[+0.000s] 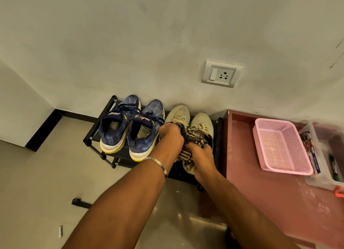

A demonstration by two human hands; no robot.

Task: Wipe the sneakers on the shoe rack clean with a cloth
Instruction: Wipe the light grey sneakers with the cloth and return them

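A black shoe rack (93, 135) stands against the wall. On its top shelf sit a pair of blue sneakers (128, 129) with yellow-edged soles on the left and a pair of beige sneakers (199, 124) on the right. My left hand (170, 137) grips the heel opening of the left beige sneaker (179, 112). Just to its right, my right hand (201, 155) holds a bunched striped cloth (193, 138) against the heel of the right beige sneaker. Both heels are hidden by my hands and the cloth.
A reddish-brown cabinet top (260, 193) adjoins the rack on the right, bearing a pink mesh basket (283, 146) and a clear box of pens (323, 155). A wall socket (221, 74) is above the rack. Pale floor (46, 183) lies to the left.
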